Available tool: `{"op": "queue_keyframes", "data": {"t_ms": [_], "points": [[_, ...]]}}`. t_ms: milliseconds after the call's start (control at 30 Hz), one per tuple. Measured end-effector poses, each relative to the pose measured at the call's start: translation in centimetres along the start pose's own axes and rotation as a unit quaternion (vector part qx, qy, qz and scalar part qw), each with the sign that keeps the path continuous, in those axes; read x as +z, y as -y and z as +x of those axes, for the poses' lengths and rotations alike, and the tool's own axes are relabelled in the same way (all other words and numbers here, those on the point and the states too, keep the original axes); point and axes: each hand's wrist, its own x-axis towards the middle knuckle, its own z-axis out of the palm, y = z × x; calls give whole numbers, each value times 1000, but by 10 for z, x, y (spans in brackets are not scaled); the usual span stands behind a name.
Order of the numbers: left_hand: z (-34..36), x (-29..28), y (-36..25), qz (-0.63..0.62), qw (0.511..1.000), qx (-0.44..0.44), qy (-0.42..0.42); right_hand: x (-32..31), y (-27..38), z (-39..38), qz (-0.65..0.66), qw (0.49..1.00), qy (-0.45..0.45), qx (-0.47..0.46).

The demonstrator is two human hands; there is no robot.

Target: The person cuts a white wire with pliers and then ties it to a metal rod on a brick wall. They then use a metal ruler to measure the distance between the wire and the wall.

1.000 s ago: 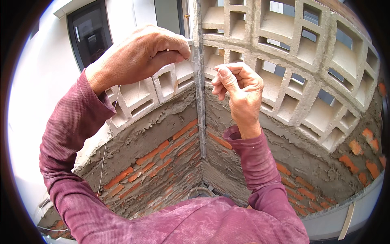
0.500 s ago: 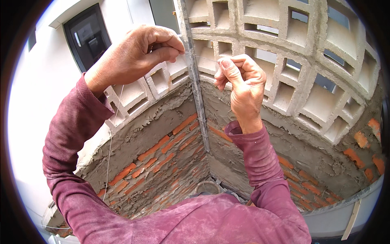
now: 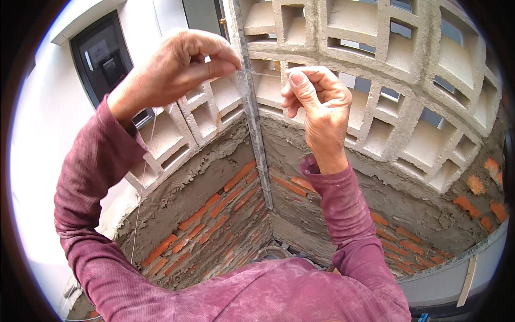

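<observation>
Both my hands are raised before the corner, pinching a thin pale string (image 3: 140, 204). My left hand (image 3: 188, 61) is closed, thumb against forefinger, beside a long narrow grey bar (image 3: 256, 137) standing in the corner. My right hand (image 3: 324, 102) holds its thumb and forefinger together on the string, a short way to the right. A short stretch of string runs between the fingertips, faint against the pale blocks. Another length hangs from behind my left wrist down past the sleeve. The exact grip on so fine a string is hard to see.
Pale openwork concrete blocks (image 3: 316, 51) top both walls. Below them lie rough grey mortar (image 3: 209, 145) and exposed orange bricks (image 3: 199, 212). A dark-framed window (image 3: 102, 53) is at the left. A round bucket-like rim (image 3: 272, 250) shows low in the corner.
The view has shifted slightly, so the bar and walls sit a little further left. My right hand stays raised with its pinch. The string between my hands looks fainter.
</observation>
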Motion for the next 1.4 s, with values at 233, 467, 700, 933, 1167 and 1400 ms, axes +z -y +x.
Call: {"op": "queue_keyframes", "data": {"t_ms": [233,467,700,933,1167,1400], "points": [[28,-91,130,160,981,-95,46,-18,-36,-21,-88,991,37,99],[53,-67,241,115,970,-187,107,-68,-82,-143,-167,918,124,339],[71,-29,289,120,966,-183,136,-134,-106,-321,-183,806,36,562],[70,-16,309,50,966,-223,120,-188,-114,-479,-212,671,-3,711],[66,-12,309,-17,964,-237,124,-231,-141,-560,-298,693,92,650],[68,-7,299,10,957,-260,128,-239,-148,-555,-327,662,140,660]]}}
